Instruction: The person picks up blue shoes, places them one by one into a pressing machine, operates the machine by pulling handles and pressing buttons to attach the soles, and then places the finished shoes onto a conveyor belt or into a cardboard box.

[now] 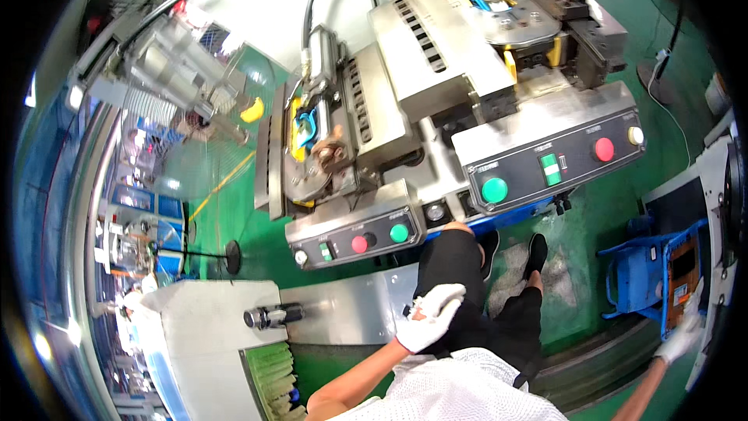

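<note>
My left hand (pixel 431 317), in a white glove, hovers above my left thigh with its fingers curled together. A small reddish patch shows at its fingertips; whether that is skin or a held piece I cannot make out. Out at the far right is my right hand (pixel 683 334), also gloved in white and slightly blurred, fingers stretched out. It lies beside a blue plastic stool (pixel 635 274) with a brown-orange tray-like piece (pixel 684 274) at its side. I cannot tell whether the hand touches either one.
Ahead stands a metal machine with two button panels, the right panel (pixel 553 157) and the left panel (pixel 354 238). Black hoses (pixel 312 0) arch behind it. A grey metal plate (pixel 343 300) and a bin of long greenish pieces (pixel 269 378) lie at the left.
</note>
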The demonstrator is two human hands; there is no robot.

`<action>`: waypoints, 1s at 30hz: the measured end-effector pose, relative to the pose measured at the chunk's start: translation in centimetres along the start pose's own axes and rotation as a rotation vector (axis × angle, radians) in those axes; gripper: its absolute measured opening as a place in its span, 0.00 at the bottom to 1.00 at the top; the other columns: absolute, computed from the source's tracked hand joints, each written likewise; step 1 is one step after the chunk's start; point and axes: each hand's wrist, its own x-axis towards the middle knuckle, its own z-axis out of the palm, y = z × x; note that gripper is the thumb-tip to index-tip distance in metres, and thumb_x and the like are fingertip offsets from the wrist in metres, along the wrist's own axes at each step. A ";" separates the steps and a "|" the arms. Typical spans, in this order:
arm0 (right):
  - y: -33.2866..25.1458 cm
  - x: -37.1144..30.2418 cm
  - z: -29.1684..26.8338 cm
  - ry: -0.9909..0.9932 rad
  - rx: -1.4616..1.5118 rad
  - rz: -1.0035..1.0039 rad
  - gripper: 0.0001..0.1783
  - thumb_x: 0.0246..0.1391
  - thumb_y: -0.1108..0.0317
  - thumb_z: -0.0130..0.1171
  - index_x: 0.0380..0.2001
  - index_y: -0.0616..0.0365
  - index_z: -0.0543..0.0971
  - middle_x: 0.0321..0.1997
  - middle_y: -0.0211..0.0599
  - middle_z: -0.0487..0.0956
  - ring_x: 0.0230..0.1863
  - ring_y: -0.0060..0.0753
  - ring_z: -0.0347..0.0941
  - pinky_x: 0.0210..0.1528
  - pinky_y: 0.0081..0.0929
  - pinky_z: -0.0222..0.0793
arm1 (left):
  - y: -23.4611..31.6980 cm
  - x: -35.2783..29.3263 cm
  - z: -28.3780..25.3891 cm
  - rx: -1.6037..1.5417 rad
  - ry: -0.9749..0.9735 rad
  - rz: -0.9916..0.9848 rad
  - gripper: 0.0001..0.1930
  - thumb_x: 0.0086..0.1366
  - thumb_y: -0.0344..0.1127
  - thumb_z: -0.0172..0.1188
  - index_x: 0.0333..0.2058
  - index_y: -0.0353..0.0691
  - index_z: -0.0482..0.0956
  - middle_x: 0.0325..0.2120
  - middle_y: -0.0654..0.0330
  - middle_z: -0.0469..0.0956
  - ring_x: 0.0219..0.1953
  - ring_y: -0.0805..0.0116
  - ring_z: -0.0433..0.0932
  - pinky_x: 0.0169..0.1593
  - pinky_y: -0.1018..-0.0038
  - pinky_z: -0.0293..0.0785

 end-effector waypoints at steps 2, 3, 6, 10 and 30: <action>-9.1 -11.3 2.7 -0.434 0.619 0.321 0.29 0.73 0.58 0.54 0.71 0.56 0.67 0.72 0.43 0.69 0.67 0.44 0.70 0.69 0.43 0.68 | -0.9 -1.4 -2.6 0.026 0.085 -0.024 0.13 0.71 0.24 0.57 0.53 0.35 0.79 0.43 0.54 0.81 0.44 0.64 0.83 0.51 0.69 0.80; -11.6 -16.4 4.1 -0.607 1.063 0.472 0.31 0.72 0.59 0.55 0.73 0.55 0.64 0.74 0.42 0.66 0.67 0.45 0.69 0.68 0.48 0.69 | -2.4 -2.3 -4.0 0.133 0.106 -0.022 0.12 0.71 0.25 0.58 0.51 0.35 0.80 0.43 0.55 0.81 0.43 0.65 0.83 0.50 0.69 0.80; -28.6 -25.7 2.2 -1.006 0.915 0.245 0.31 0.70 0.63 0.58 0.70 0.65 0.67 0.72 0.46 0.69 0.65 0.41 0.72 0.63 0.39 0.75 | -6.1 -6.4 -7.5 0.109 0.282 -0.165 0.11 0.71 0.28 0.59 0.50 0.35 0.81 0.44 0.53 0.82 0.47 0.59 0.82 0.54 0.65 0.78; -43.6 -33.0 -2.1 -1.412 0.892 -0.274 0.27 0.72 0.69 0.54 0.70 0.63 0.67 0.72 0.44 0.70 0.65 0.37 0.74 0.63 0.33 0.76 | -12.4 -15.3 -11.1 0.067 0.588 -0.423 0.09 0.71 0.31 0.60 0.47 0.36 0.81 0.44 0.50 0.82 0.48 0.53 0.82 0.54 0.63 0.77; -54.5 -70.8 -6.2 -1.197 -0.455 -2.385 0.44 0.68 0.42 0.38 0.75 0.67 0.56 0.80 0.60 0.54 0.79 0.68 0.50 0.79 0.60 0.43 | -32.2 -59.2 -33.9 0.600 0.785 -1.773 0.33 0.74 0.61 0.43 0.49 0.34 0.84 0.46 0.35 0.82 0.51 0.34 0.81 0.55 0.46 0.76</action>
